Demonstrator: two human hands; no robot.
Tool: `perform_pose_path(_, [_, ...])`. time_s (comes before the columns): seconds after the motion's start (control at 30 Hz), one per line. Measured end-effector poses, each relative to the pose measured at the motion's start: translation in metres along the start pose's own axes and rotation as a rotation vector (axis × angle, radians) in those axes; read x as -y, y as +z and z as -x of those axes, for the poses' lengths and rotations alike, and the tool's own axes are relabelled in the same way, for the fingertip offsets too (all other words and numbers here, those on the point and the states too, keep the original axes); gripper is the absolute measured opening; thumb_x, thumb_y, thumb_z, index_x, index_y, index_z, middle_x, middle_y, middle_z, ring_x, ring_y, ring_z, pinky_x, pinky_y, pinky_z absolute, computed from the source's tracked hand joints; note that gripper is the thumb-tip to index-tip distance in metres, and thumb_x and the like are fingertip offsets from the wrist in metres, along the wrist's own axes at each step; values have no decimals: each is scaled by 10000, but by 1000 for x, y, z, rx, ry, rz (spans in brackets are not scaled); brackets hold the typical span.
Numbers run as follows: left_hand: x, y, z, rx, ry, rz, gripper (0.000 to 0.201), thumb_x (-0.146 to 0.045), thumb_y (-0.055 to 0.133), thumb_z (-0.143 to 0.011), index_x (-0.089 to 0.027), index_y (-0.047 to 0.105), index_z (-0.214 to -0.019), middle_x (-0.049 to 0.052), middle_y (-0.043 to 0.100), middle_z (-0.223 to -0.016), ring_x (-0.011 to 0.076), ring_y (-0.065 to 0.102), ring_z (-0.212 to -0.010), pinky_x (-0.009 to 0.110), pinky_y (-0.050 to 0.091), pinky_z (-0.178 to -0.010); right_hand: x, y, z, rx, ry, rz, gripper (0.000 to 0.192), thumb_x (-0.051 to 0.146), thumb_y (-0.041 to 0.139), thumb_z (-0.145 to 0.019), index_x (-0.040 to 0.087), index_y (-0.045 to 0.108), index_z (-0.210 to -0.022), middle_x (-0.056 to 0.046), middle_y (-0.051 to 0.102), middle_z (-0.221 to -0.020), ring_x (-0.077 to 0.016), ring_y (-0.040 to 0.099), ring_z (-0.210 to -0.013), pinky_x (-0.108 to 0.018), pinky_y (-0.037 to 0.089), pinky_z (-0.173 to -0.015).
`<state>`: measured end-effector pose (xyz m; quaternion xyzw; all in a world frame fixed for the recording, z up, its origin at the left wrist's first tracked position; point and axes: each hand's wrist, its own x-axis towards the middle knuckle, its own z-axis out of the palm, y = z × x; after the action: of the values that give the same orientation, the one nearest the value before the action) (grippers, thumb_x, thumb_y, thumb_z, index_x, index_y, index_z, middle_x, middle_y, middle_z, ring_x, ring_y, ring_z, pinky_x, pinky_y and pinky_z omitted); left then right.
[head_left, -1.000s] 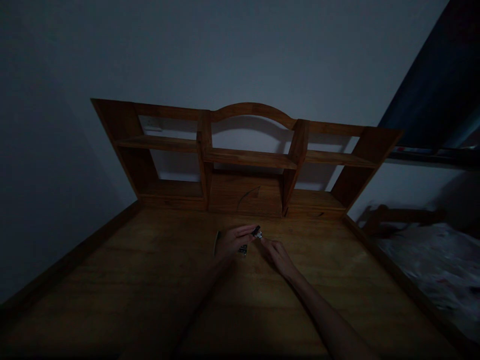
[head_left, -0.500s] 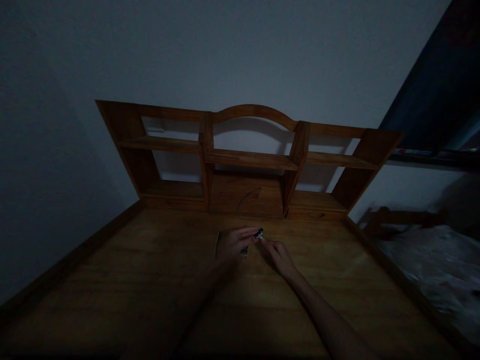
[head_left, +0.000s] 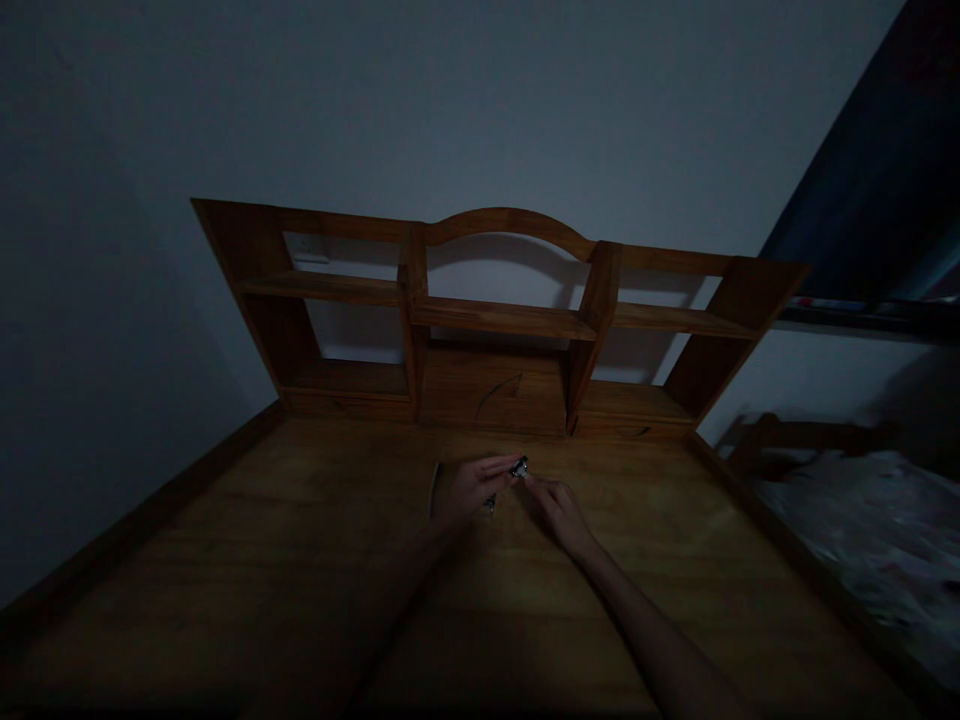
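Observation:
A small black-and-silver piece (head_left: 519, 467), too small and dim to name, sits at the fingertips of both hands above the wooden desktop. My left hand (head_left: 474, 484) comes in from the left, its fingers stretched together and closed on the piece. From the right, my right hand (head_left: 555, 506) pinches at its lower edge with thumb and forefinger. Partly hidden under my left hand lies a second small dark, shiny item (head_left: 490, 504). Just left of that hand, a thin flat item with a pale edge (head_left: 434, 489) rests on the desktop.
A wooden shelf unit (head_left: 504, 318) with several compartments stands along the back of the desk (head_left: 315, 570). A raised wooden edge (head_left: 795, 560) borders the right side. Beyond it lies a pile of pale, crinkled plastic (head_left: 870, 520). The room is dim.
The small piece has turned slightly at my fingertips. Both hands stay almost in the same place.

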<state>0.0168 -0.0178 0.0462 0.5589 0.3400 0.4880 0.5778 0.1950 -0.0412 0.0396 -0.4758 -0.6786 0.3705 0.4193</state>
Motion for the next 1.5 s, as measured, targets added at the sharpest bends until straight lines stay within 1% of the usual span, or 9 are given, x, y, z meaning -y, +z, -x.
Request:
perform_pose_path(0.23, [-2, 2, 4, 1, 33, -34, 500, -406, 725, -682, -205, 658, -1135, 83, 614, -1233, 261, 566, -1159, 387, 412, -1024, 1, -1, 1, 22, 42, -62, 492, 569, 433, -868, 180, 405, -567, 33, 300, -561, -102, 270, -536, -241, 196, -494])
perform_pose_path(0.4, [-6, 5, 7, -19, 31, -60, 479, -413, 741, -652, -202, 690, -1079, 80, 647, -1180, 276, 598, -1112, 417, 430, -1009, -2, -1, 1, 91, 105, -148, 488, 591, 441, -856, 191, 376, -585, 41, 282, -562, -94, 244, -515, -239, 165, -473])
perform_pose_path(0.53, [-5, 7, 8, -20, 50, -73, 450, -387, 725, -678, -196, 687, -1084, 78, 651, -1176, 262, 607, -1100, 406, 437, -1007, -2, 0, 1, 131, 169, -223, 467, 589, 438, -859, 194, 375, -617, 51, 271, -548, -86, 225, -482, -238, 141, -457])
perform_pose_path(0.67, [0, 11, 6, -78, 58, -32, 438, -361, 723, -689, -199, 680, -1094, 71, 658, -1169, 246, 605, -1104, 388, 428, -1015, 0, 1, 0, 106, 153, -257, 460, 591, 449, -854, 193, 378, -635, 52, 263, -561, -85, 217, -491, -234, 131, -457])
perform_pose_path(0.83, [8, 12, 5, -105, -50, 113, 483, -321, 757, -661, -192, 668, -1117, 93, 652, -1182, 268, 589, -1123, 393, 421, -1012, 2, 1, 2, 113, 121, -223, 488, 607, 430, -857, 195, 368, -603, 50, 279, -534, -89, 234, -479, -242, 143, -452])
perform_pose_path(0.93, [8, 11, 5, -125, -89, 211, 502, -315, 764, -654, -179, 661, -1126, 108, 650, -1185, 276, 589, -1123, 387, 431, -998, 3, 0, 2, 113, 117, -203, 500, 616, 427, -852, 198, 364, -586, 49, 288, -515, -91, 240, -470, -245, 148, -452])
perform_pose_path(1.13, [1, 12, 5, -107, -85, 162, 532, -318, 791, -617, -167, 671, -1113, 119, 638, -1196, 288, 575, -1140, 403, 411, -1019, 5, -2, 1, 70, 116, -181, 494, 608, 443, -843, 198, 378, -575, 47, 280, -510, -98, 248, -478, -247, 171, -466])
perform_pose_path(1.33, [-6, 15, 9, -111, -46, 104, 479, -315, 762, -653, -188, 674, -1106, 95, 639, -1200, 268, 576, -1142, 396, 399, -1035, 7, -1, 1, 68, 91, -161, 495, 614, 445, -841, 189, 412, -589, 41, 297, -537, -97, 257, -493, -248, 169, -459])
perform_pose_path(1.5, [-2, 16, 9, -120, -12, 148, 479, -297, 751, -667, -191, 661, -1125, 95, 629, -1216, 258, 568, -1156, 383, 398, -1034, 1, 1, 0, 56, 132, -221, 507, 642, 454, -821, 198, 377, -588, 57, 268, -519, -88, 225, -465, -247, 148, -446])
